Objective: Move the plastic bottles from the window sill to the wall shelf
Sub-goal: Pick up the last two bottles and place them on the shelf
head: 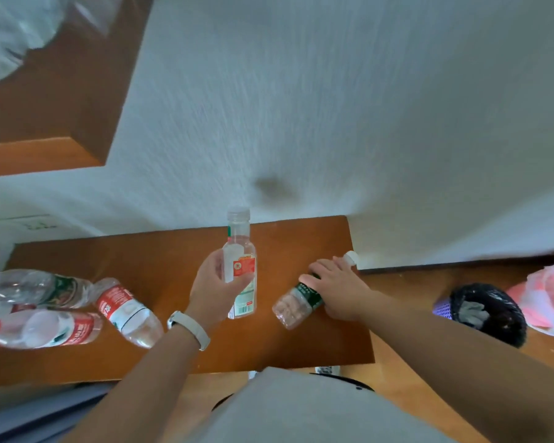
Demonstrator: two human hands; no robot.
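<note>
Two hands | left hand point(216, 287) grips red-label bottle point(241, 266) | right hand point(335, 284) clasps green-label bottle point(296, 303)

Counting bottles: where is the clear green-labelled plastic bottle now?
Right of centre in the head view, the green-labelled bottle is under the right hand on the wooden shelf.

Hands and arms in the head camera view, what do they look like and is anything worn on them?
Both forearms are bare, with no sleeves reaching into view. The left hand has a white band with a rounded face, like a fitness tracker, around its wrist. The right hand wears nothing visible: no ring, watch or glove. A grey shirt covers the torso below.
</note>
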